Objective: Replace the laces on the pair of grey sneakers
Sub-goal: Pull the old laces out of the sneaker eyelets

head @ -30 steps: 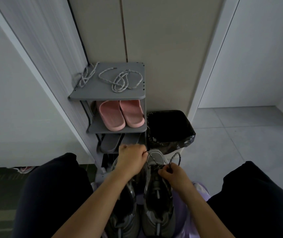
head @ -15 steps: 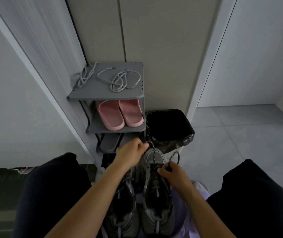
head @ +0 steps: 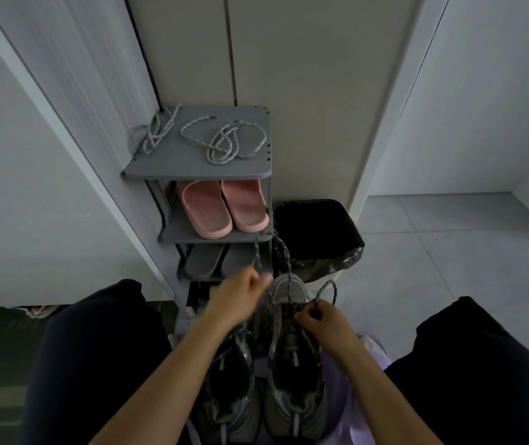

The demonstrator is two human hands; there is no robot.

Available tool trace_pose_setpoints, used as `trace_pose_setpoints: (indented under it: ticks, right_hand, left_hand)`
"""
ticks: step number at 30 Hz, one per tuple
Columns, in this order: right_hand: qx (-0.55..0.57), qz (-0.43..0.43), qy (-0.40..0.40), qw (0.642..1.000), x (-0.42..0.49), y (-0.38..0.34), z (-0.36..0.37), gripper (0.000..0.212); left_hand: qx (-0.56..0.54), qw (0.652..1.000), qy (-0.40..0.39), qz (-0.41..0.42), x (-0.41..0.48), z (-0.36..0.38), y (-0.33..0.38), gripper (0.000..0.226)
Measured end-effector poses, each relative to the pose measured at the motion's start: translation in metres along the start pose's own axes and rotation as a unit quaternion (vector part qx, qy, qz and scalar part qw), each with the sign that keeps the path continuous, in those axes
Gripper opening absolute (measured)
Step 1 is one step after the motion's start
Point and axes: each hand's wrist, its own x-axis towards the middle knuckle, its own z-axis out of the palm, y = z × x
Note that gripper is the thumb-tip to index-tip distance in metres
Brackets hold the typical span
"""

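Left hand (head: 239, 298): blurred, fingers curled, pinching speckled grey rope lace (head: 284, 252).
Right hand (head: 324, 319): pinching the lace's other loop above right-side grey mesh sneaker (head: 293, 380).

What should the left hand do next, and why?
Probably pull the left hand farther up and away: a slack loop of lace stands above it, running from the sneaker, while the right hand pinches the other end by the eyelets.

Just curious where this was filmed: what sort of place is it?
Probably a home entryway: a narrow shoe rack holding pink slippers, a lined bin beside it, and a tiled floor.
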Motion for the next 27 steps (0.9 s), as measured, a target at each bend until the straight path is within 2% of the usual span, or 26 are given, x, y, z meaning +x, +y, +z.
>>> trace_pose_setpoints:
  ticks: [1,2,3,5,7,9,10,11,13,15,16,19,21,23,25,27]
  right_hand:
    - [-0.011,-0.006,0.003,1.0,0.0,0.0,0.0,0.013]
    - [-0.018,-0.011,0.008,1.0,0.001,0.0,0.001,0.012]
    - [-0.019,-0.013,0.012,1.0,0.001,0.0,0.002,0.012]
    - [-0.02,-0.013,0.012,1.0,0.0,0.0,0.002,0.012]
    - [-0.023,-0.011,0.008,1.0,0.0,-0.001,0.001,0.013]
    - [-0.02,-0.005,0.002,1.0,-0.001,-0.002,0.0,0.014]
    - [-0.013,0.001,-0.002,1.0,-0.001,-0.002,-0.001,0.014]
    - [-0.005,0.007,-0.003,1.0,0.0,-0.002,-0.001,0.015]
    - [0.008,0.012,-0.006,1.0,0.0,-0.001,-0.001,0.016]
    - [0.004,0.005,-0.01,1.0,-0.002,-0.002,-0.002,0.018]
    - [0.007,0.004,-0.009,1.0,-0.002,-0.003,-0.002,0.018]
    - [0.021,0.0,0.024,0.999,0.0,-0.001,-0.002,0.015]
    - [0.001,-0.017,0.097,0.995,0.005,0.004,-0.002,0.007]
    - [-0.069,-0.033,0.144,0.987,0.01,0.01,-0.005,0.022]
    - [-0.143,-0.031,0.117,0.982,0.012,0.015,-0.007,0.032]
    - [-0.177,-0.006,0.09,0.98,0.011,0.018,-0.006,0.025]
  left_hand:
    - [0.076,0.996,-0.041,-0.007,-0.002,0.015,0.0,0.041]
    - [0.15,0.988,-0.043,0.001,-0.005,0.028,0.0,0.043]
    - [0.206,0.978,-0.016,0.017,-0.008,0.037,0.002,0.042]
    - [0.209,0.977,0.044,0.026,-0.007,0.044,0.005,0.032]
    - [0.137,0.988,0.063,0.03,-0.003,0.044,0.004,0.021]
    - [0.062,0.995,0.072,0.042,-0.001,0.038,0.005,0.024]
    - [-0.017,0.995,0.092,0.031,0.0,0.031,0.008,0.027]
    - [-0.114,0.986,0.121,0.012,0.001,0.019,0.012,0.03]
    - [-0.284,0.94,0.19,-0.01,0.003,-0.009,0.021,0.028]
    - [-0.366,0.902,0.227,0.017,0.002,-0.037,0.027,0.025]
    - [-0.376,0.898,0.226,0.038,0.0,-0.044,0.027,0.024]
    - [-0.276,0.94,0.195,0.041,-0.003,-0.043,0.012,0.012]
    - [-0.162,0.968,0.193,0.01,-0.004,-0.031,-0.011,0.006]
    - [-0.055,0.982,0.178,-0.022,-0.008,-0.022,-0.031,0.003]
    - [0.054,0.988,0.14,-0.044,-0.013,-0.013,-0.04,0.015]
    - [0.104,0.985,0.135,-0.016,-0.016,-0.005,-0.038,0.031]
